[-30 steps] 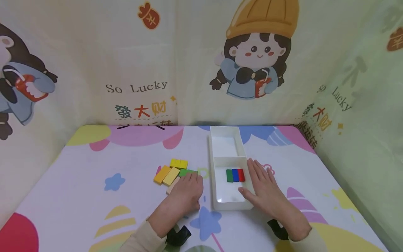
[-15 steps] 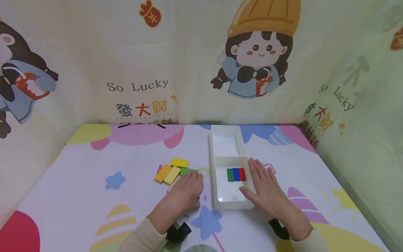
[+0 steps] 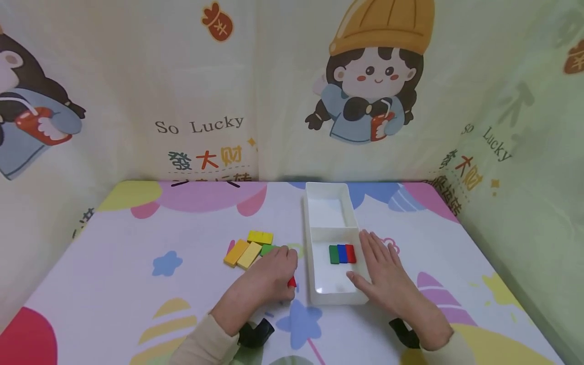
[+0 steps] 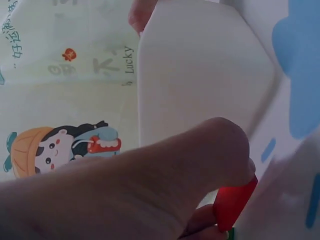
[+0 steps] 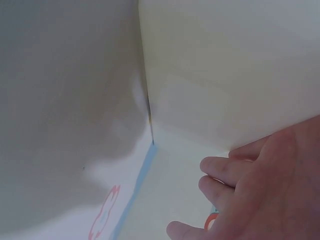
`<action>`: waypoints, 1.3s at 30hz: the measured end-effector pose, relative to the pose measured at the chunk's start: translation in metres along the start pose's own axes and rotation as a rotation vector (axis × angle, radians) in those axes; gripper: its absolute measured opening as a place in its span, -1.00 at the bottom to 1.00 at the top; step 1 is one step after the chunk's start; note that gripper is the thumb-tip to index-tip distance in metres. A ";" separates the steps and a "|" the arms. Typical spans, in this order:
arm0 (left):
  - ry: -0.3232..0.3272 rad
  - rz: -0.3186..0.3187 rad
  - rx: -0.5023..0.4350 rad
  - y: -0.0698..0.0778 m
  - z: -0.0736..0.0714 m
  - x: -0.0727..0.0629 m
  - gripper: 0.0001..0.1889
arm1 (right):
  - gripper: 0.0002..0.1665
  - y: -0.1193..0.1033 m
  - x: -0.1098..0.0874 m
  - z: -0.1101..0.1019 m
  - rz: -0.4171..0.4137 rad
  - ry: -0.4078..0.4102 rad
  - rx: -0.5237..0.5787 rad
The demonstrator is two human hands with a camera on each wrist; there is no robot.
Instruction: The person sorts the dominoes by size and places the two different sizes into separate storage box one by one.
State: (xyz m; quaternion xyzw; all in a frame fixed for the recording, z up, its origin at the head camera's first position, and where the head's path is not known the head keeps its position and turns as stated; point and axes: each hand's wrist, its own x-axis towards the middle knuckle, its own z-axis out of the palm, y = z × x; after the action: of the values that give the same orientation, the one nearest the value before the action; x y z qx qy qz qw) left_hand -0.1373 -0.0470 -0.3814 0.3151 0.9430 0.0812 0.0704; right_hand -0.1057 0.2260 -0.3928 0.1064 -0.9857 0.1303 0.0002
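Observation:
My left hand pinches a small flat red block between thumb and fingers. Its red edge shows beside the thumb in the head view. Just beyond that hand lie loose blocks: a green one partly covered by the fingers, a pale yellow one, an orange one and yellow ones. To the right stands a white two-compartment box. A green block, a blue block and a red block lie side by side in its near compartment. My right hand rests along its right side, fingers straight.
The box's far compartment holds no blocks. A patterned cloth covers the table, and a printed curtain hangs along its back and sides. Black wrist straps show at both wrists.
My left hand has shifted slightly right, away from the loose blocks, and the red block in it has come into clearer view. My right hand stays against the box.

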 end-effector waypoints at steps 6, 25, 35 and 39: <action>-0.011 0.009 -0.049 0.003 -0.003 0.002 -0.60 | 0.15 0.001 -0.001 0.002 0.004 -0.003 0.015; 0.089 0.082 0.038 0.006 -0.041 0.020 -0.48 | 0.15 0.001 -0.001 0.002 0.011 -0.004 0.013; 0.075 0.093 0.018 0.013 -0.055 0.028 -0.46 | 0.16 0.001 0.001 0.001 0.017 0.000 0.014; 0.084 0.111 0.028 0.015 -0.059 0.032 -0.51 | 0.17 0.000 0.002 0.000 0.020 -0.002 0.016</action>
State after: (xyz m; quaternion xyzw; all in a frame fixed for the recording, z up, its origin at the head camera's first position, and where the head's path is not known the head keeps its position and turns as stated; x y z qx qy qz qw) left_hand -0.1641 -0.0221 -0.3233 0.3644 0.9271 0.0849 0.0219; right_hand -0.1075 0.2256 -0.3925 0.0966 -0.9857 0.1380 -0.0027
